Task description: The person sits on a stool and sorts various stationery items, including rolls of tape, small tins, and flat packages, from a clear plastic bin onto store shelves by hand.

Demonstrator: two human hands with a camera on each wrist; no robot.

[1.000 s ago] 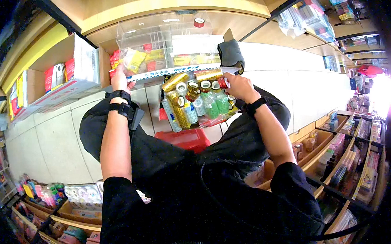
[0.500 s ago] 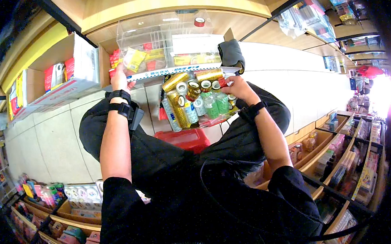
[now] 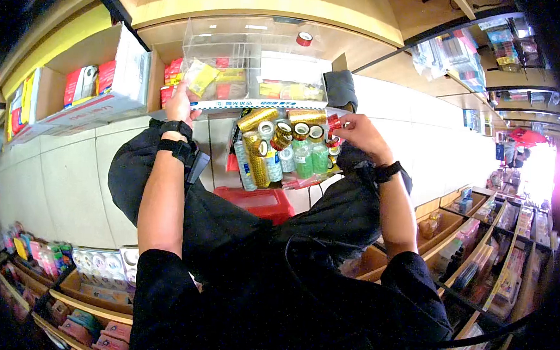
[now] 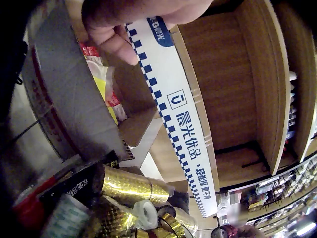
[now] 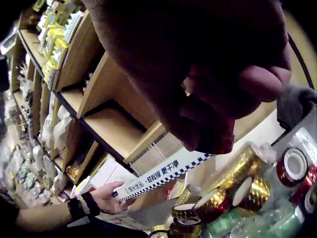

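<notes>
The left hand [image 3: 180, 105] grips the left end of a clear plastic organizer [image 3: 258, 102] whose front strip [image 4: 173, 109] is white with blue checks. The right hand [image 3: 363, 135] pinches a shiny red tape roll [image 3: 334, 123] above the right side of a box full of tape rolls. In the right wrist view the right hand [image 5: 198, 74] is dark, with the red roll [image 5: 220, 141] under its fingers. Gold rolls [image 3: 261, 118], green rolls [image 3: 319, 158] and white rolls fill the box. Another red roll [image 3: 304, 39] lies in the organizer's upper part.
Cardboard boxes with red and yellow packets [image 3: 82, 85] stand at the left. A red stool or lid [image 3: 256, 202] is between the legs. A dark grey cloth [image 3: 340, 89] hangs by the organizer's right end. Shelves of goods [image 3: 498, 250] line the right side.
The head view has shifted slightly. The right hand, holding the red roll, has moved a little to the right and away from the organizer's edge. The left hand keeps its grip.
</notes>
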